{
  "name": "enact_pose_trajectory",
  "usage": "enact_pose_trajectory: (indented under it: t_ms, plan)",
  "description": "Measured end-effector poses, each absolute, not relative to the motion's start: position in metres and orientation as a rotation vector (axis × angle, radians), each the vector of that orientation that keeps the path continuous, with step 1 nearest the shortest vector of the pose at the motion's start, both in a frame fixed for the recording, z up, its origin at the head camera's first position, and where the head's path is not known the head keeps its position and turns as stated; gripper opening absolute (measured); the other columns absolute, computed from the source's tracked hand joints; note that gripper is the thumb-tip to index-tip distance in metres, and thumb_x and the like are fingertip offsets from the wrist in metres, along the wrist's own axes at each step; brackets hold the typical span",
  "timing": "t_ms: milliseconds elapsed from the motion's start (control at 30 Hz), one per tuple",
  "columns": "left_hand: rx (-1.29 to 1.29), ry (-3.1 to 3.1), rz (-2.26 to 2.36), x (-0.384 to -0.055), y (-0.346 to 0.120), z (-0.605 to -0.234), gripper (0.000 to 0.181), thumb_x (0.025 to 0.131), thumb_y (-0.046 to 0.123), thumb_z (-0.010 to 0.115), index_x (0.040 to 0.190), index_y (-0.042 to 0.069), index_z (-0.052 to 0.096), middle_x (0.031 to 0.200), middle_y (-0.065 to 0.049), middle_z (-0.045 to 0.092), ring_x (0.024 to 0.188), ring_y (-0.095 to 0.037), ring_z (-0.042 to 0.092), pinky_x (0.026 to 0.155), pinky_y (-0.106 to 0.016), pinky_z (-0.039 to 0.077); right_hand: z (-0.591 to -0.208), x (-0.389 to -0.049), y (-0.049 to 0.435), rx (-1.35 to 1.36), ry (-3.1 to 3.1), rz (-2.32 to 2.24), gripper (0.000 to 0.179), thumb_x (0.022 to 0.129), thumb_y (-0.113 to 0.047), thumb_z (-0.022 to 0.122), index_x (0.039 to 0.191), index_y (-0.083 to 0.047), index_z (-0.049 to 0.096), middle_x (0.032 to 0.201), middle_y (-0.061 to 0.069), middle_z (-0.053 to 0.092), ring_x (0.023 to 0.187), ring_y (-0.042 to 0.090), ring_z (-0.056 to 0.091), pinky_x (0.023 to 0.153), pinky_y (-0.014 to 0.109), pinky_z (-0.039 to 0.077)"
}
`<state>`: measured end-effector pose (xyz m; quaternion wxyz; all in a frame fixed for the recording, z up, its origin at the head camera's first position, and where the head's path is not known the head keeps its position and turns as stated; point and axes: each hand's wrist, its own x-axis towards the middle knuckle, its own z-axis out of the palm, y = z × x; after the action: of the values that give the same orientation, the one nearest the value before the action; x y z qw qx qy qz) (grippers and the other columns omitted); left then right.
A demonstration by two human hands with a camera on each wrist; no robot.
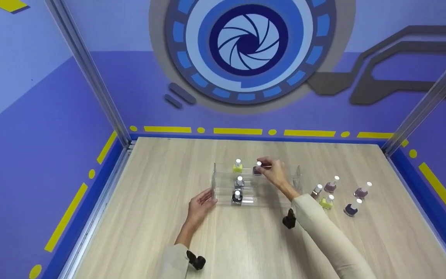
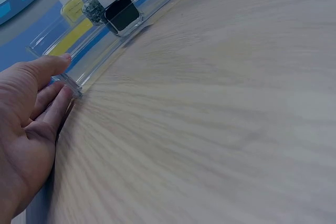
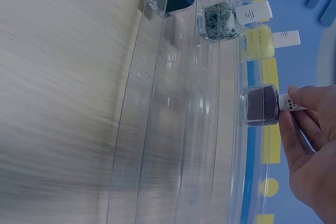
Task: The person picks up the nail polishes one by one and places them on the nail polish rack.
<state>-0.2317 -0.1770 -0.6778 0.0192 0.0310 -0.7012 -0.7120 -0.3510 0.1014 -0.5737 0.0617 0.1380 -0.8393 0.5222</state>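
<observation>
A clear stepped display rack (image 1: 265, 199) stands on the table. My right hand (image 1: 275, 172) pinches the white cap of a dark purple nail polish bottle (image 3: 262, 104) between thumb and fingers, at the rack's top tier. Whether the bottle's base touches the tier I cannot tell. Left of it on that tier is a yellow nail polish bottle (image 1: 237, 167). A speckled bottle (image 3: 220, 22) occupies the middle tier, and a black one (image 2: 123, 15) the lowest. My left hand (image 1: 200, 207) holds the rack's left end, thumb and fingers at the end panel.
Right of the rack, several more nail polish bottles stand on the wooden table (image 1: 149, 174): a brownish one (image 1: 316, 191), a yellow one (image 1: 326, 202), a dark one (image 1: 351, 209) and two mauve ones, the nearer-to-rack mauve bottle (image 1: 330, 186) among them. Blue panels (image 1: 130, 89) enclose the table.
</observation>
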Motion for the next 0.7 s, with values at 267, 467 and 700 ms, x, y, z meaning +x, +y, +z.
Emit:
enact_pose_trajectory:
  t_ms: [267, 467, 700]
  plan:
    - [0.091, -2.165, -2.228, -0.231, -0.174, -0.676, 0.057, 0.096, 0.010, 0.071, 0.145, -0.009, 0.049, 0.147, -0.029, 0.054, 0.138, -0.042, 0.053, 0.107, -0.029, 0.056, -0.566, -0.343, 0.113, 0.443, -2.518, 1.618, 0.029, 0.088, 0.008, 0.072, 0.116, 0.012, 0.068, 0.109, 0.030, 0.073, 0.105, 0.045, 0.071, 0.095, 0.046, 0.062]
    - [0.071, -2.176, -2.230, -0.231, -0.175, -0.677, 0.057, 0.097, 0.011, 0.070, 0.146, -0.009, 0.048, 0.148, -0.029, 0.052, 0.140, -0.042, 0.051, 0.109, -0.030, 0.054, -0.550, -0.335, 0.134, 0.462, -2.510, 1.615, 0.030, 0.093, 0.007, 0.065, 0.123, 0.011, 0.065, 0.118, 0.031, 0.070, 0.111, 0.046, 0.068, 0.101, 0.052, 0.058]
    - [0.088, -2.219, -2.216, -0.231, -0.177, -0.676, 0.054, 0.099, 0.012, 0.067, 0.147, -0.003, 0.049, 0.150, -0.025, 0.053, 0.141, -0.039, 0.050, 0.113, -0.029, 0.051, -0.548, -0.324, 0.168, 0.513, -2.486, 1.539, 0.026, 0.095, 0.006, 0.065, 0.121, 0.009, 0.068, 0.117, 0.029, 0.071, 0.108, 0.043, 0.070, 0.097, 0.045, 0.062]
